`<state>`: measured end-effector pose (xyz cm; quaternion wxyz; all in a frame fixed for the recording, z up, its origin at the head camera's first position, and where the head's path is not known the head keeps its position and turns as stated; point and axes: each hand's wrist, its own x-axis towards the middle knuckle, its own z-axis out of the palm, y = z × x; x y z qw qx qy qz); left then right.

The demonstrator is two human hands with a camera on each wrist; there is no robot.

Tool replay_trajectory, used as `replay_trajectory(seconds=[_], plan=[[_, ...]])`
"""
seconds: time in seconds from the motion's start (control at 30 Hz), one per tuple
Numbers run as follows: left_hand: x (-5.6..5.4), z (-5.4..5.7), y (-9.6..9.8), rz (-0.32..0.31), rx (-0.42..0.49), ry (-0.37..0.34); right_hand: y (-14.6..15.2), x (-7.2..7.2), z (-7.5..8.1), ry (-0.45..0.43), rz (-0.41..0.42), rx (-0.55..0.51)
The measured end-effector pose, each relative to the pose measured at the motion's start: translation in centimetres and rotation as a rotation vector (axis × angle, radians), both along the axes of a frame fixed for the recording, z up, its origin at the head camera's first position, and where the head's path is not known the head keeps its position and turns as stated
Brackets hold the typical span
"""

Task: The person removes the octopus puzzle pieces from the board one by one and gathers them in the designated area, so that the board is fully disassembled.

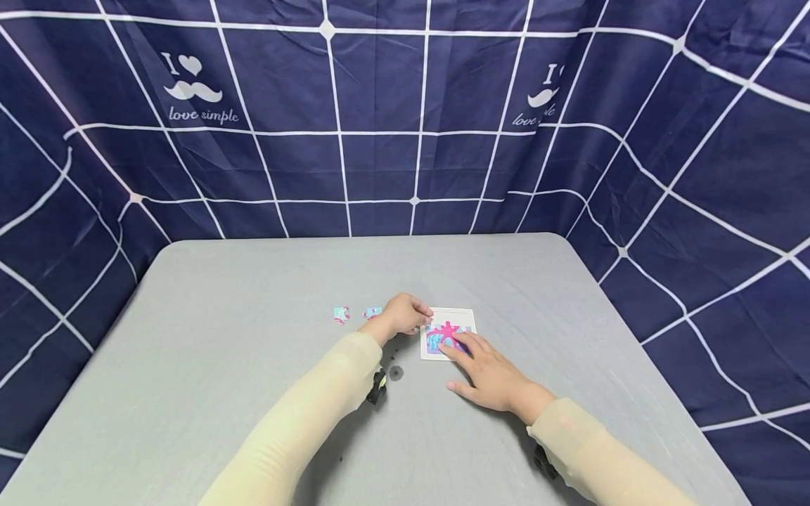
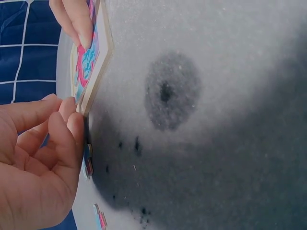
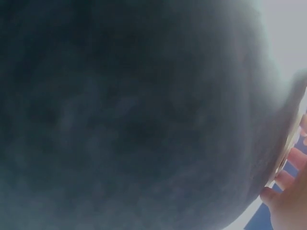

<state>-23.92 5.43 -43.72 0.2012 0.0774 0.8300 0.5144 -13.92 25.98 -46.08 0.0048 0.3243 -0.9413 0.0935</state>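
A jigsaw puzzle (image 1: 447,332) with a pink figure on blue lies in a white tray (image 1: 452,313); white backing shows along its far side. My left hand (image 1: 405,314) is at the tray's left edge, its fingers bent and their tips drawn together right by the corner. In the left wrist view the left hand (image 2: 43,158) overlaps that corner; I cannot tell whether a piece is between its fingertips. With fingers spread, my right hand (image 1: 496,376) rests its fingertips on the puzzle's near right part, thumb over the table. The right wrist view shows only part of the right hand (image 3: 290,196).
To the left lie two loose puzzle pieces, one puzzle piece (image 1: 342,314) in full sight and another puzzle piece (image 1: 372,312) partly behind the left wrist. A dark round stain (image 1: 396,373) marks the grey table (image 1: 253,302). A navy gridded curtain (image 1: 380,161) stands around it.
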Motion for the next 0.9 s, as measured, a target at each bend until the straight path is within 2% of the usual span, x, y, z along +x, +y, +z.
replay_trajectory(seconds=[0.17, 0.37, 0.67, 0.9], plan=[[0.1, 0.2, -0.2, 0.006, 0.017, -0.021, 0.0, 0.1, 0.1, 0.005, 0.002, -0.015], [0.2, 0.3, -0.3, 0.026, 0.093, -0.056, 0.0, 0.0, 0.0, -0.010, -0.006, -0.004], [0.0, -0.4, -0.3, 0.069, 0.161, -0.099, 0.0, -0.1, -0.1, -0.020, -0.018, 0.011], [-0.3, -1.1, -0.2, 0.068, 0.171, -0.083, 0.0, -0.1, -0.1, -0.026, -0.021, 0.006]])
